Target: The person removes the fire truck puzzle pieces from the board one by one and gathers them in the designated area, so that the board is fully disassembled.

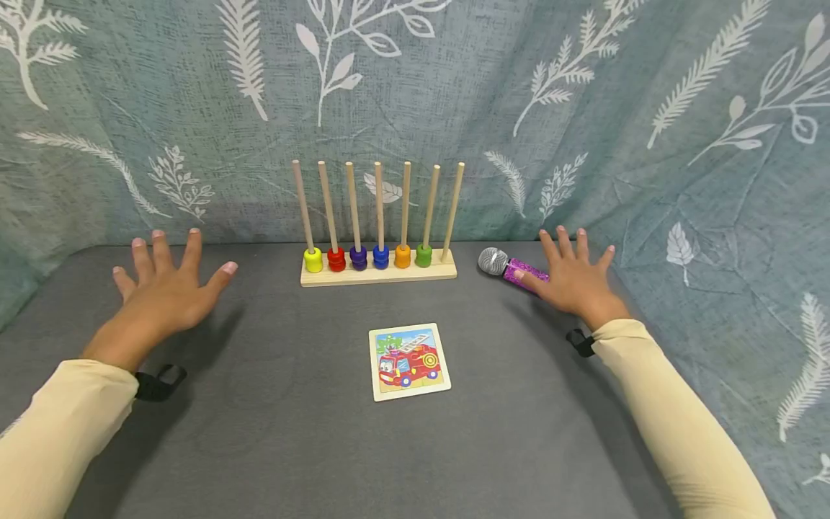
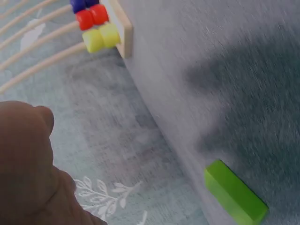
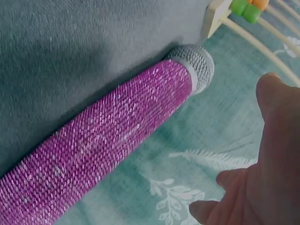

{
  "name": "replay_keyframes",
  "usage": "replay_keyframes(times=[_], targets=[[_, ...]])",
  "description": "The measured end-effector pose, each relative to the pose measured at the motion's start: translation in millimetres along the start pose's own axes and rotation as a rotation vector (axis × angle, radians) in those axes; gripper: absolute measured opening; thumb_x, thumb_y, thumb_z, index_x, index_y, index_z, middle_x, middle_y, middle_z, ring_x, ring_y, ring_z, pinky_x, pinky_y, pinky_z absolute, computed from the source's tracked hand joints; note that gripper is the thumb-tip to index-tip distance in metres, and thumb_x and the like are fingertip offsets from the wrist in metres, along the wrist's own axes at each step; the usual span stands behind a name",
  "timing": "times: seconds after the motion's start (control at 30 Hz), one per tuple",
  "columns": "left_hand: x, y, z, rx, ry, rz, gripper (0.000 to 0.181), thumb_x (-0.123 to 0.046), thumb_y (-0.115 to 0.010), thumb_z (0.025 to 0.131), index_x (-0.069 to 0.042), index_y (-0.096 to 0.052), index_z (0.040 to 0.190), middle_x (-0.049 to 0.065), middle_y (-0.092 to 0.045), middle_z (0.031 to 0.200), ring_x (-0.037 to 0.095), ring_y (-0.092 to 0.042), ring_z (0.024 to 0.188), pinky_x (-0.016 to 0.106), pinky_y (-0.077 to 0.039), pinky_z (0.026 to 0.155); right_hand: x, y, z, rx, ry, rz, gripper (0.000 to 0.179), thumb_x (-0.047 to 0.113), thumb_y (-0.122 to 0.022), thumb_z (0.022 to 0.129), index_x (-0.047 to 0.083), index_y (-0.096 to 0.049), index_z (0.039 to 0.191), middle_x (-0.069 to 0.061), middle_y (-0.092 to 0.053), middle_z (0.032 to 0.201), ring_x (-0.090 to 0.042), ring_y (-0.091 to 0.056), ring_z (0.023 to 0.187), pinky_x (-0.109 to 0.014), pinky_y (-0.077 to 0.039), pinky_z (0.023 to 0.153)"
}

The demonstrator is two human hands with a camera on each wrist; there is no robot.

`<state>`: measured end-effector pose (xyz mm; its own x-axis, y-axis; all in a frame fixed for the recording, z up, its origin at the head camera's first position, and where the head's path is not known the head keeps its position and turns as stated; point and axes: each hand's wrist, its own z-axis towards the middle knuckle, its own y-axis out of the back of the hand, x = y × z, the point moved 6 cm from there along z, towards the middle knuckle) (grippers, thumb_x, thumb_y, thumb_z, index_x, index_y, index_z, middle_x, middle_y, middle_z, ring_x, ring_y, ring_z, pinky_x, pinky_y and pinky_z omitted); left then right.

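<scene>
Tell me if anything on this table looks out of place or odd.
Mostly tidy. On the peg rack, the rightmost peg is bare while the other six carry beads. The puzzle lies slightly askew. A green block lies under the left hand, seen only from the left wrist. The right hand hovers over the microphone.

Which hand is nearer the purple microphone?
The right hand: it hovers directly over the purple microphone, fingers spread. The left hand is far off, beyond the peg rack.
</scene>
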<state>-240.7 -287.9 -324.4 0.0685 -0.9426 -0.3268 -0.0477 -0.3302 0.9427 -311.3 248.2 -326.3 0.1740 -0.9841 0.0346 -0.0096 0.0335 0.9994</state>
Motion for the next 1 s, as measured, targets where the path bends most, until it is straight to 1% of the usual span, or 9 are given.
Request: replay_keyframes(times=[0.1,0.17,0.27,0.37,0.47,0.67,0.83,0.9,1.0], targets=[[-4.8,0.7,-3.0,-0.027,-0.025,-0.023,0.091,-0.066,-0.014,0.097,0.005,-0.003,0.152,0.043,0.023,0.144,0.058,0.028,0.13,0.077,0.011,0.096,6,-2,-4.2,-0.037,0.035,0.014,0.098,0.073,-0.041,0.09,0.008,-0.011,0.157,-0.026,-0.007,0.158,-0.051,0.005,0.142,-0.075,0.014,0.098],[-8.6,0.7,-6.0,-0.057,-0.057,-0.046,0.088,-0.063,-0.016,0.099,0.007,-0.012,0.152,0.045,0.015,0.146,0.06,0.022,0.132,0.078,0.006,0.097,11,-4,-7.0,-0.047,0.06,0.038,0.095,0.069,-0.044,0.091,0.008,-0.015,0.157,-0.026,-0.009,0.158,-0.05,0.003,0.142,-0.073,0.013,0.101],[-15.5,0.0,-11.6,-0.116,-0.126,-0.078,0.079,-0.054,-0.023,0.103,0.009,-0.021,0.15,0.046,0.002,0.146,0.061,0.011,0.134,0.077,-0.002,0.1,18,-8,-11.6,-0.039,0.099,0.075,0.085,0.061,-0.048,0.094,0.007,-0.023,0.155,-0.027,-0.012,0.157,-0.049,-0.001,0.143,-0.071,0.006,0.105],[-22.7,-2.5,-17.4,-0.156,-0.185,-0.11,0.072,-0.047,-0.03,0.105,0.009,-0.024,0.149,0.045,-0.006,0.147,0.06,0.005,0.136,0.075,-0.005,0.102,23,-10,-16.6,-0.047,0.136,0.111,0.071,0.05,-0.052,0.097,0.007,-0.034,0.15,-0.027,-0.018,0.155,-0.048,-0.01,0.141,-0.069,-0.005,0.106],[-29.6,-6.9,-23.3,-0.155,-0.224,-0.131,0.067,-0.043,-0.034,0.105,0.008,-0.028,0.148,0.042,-0.013,0.148,0.058,-0.001,0.138,0.073,-0.007,0.104,29,-10,-22.0,-0.076,0.173,0.152,0.061,0.041,-0.055,0.097,0.005,-0.042,0.146,-0.028,-0.025,0.152,-0.048,-0.02,0.137,-0.067,-0.014,0.103],[-47.6,-16.8,-34.5,-0.164,-0.328,-0.126,0.056,-0.028,-0.051,0.103,0.009,-0.04,0.142,0.038,-0.033,0.142,0.057,-0.021,0.134,0.07,-0.019,0.103,45,-10,-30.0,-0.131,0.224,0.245,0.05,0.032,-0.059,0.096,0.002,-0.055,0.136,-0.025,-0.042,0.139,-0.043,-0.036,0.128,-0.061,-0.025,0.096],[-69.1,-29.8,-42.3,-0.082,-0.423,-0.117,0.046,-0.019,-0.058,0.1,0.008,-0.05,0.137,0.032,-0.046,0.137,0.051,-0.038,0.129,0.066,-0.03,0.1,57,-8,-35.1,-0.171,0.277,0.293,0.04,0.028,-0.061,0.095,0.003,-0.063,0.127,-0.02,-0.052,0.127,-0.039,-0.044,0.118,-0.055,-0.029,0.092],[-77.0,-35.1,-46.4,-0.039,-0.471,-0.115,0.043,-0.016,-0.058,0.099,0.008,-0.053,0.134,0.03,-0.052,0.133,0.047,-0.046,0.124,0.063,-0.037,0.097,62,-8,-37.0,-0.167,0.29,0.301,0.039,0.027,-0.061,0.096,0.003,-0.064,0.126,-0.019,-0.053,0.126,-0.039,-0.044,0.116,-0.054,-0.03,0.092],[-86.7,-40.5,-52.6,-0.011,-0.552,-0.117,0.036,-0.014,-0.059,0.098,0.01,-0.06,0.126,0.027,-0.06,0.123,0.043,-0.057,0.114,0.059,-0.045,0.091,68,-6,-39.2,-0.17,0.308,0.315,0.038,0.025,-0.062,0.096,0.003,-0.064,0.126,-0.019,-0.052,0.127,-0.038,-0.044,0.116,-0.054,-0.03,0.092]])
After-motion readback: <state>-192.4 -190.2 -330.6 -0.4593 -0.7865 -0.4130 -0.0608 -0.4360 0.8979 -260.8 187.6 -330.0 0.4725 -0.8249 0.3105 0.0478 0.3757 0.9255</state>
